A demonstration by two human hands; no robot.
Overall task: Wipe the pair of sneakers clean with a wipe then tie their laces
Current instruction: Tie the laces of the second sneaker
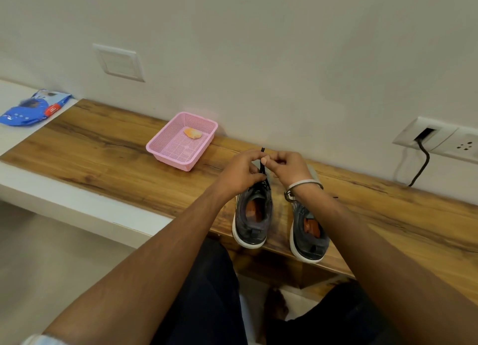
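— Where are the shoes, and what are the hands doing?

— Both sit on the wooden bench [108, 148], heels toward the person. Take the pink basket [182, 139] as the mark: the left sneaker [252, 215] lies just to the right of it and nearer the person, the right sneaker [309, 231] further right again. The left hand [239, 172] and the right hand [288, 167] meet above the left sneaker's tongue, fingers curled and pinching its black lace [262, 161], one end poking up between them.

— How should that knot go?

— I'd keep both strands taut and pull evenly so it seats low on the tongue; slack would probably leave it loose.

— Anything in the way?

— Not really. The basket holds a small orange scrap. A blue wipes packet [33, 108] lies well to the left of it, and a black cable [421, 163] hangs from a wall socket far to its right.
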